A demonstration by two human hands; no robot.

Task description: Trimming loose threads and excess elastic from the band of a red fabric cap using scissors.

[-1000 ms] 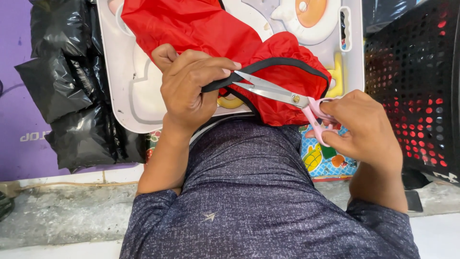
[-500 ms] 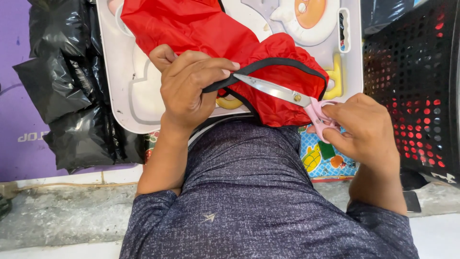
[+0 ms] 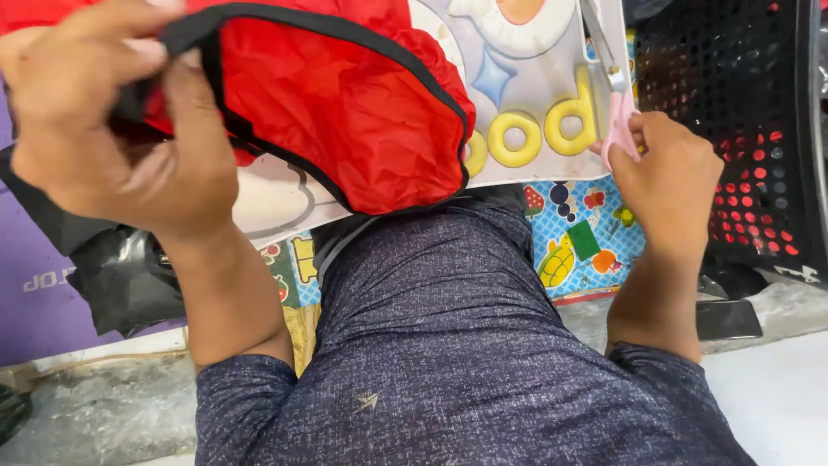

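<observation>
Head view, left hand: my left hand (image 3: 112,129) is pinching the black-edged rim of the red fabric (image 3: 345,112), grip clamped on it, up at the left.
Head view, right hand: my right hand (image 3: 668,185) is gripping the pink-handled scissors (image 3: 614,103), fingers closed on the handles, blades pointing up beside the black crate (image 3: 742,129).
Fabric: it is draping over the white board (image 3: 535,112) above my lap.

Single head view, looking steeply down, close over lap.
</observation>
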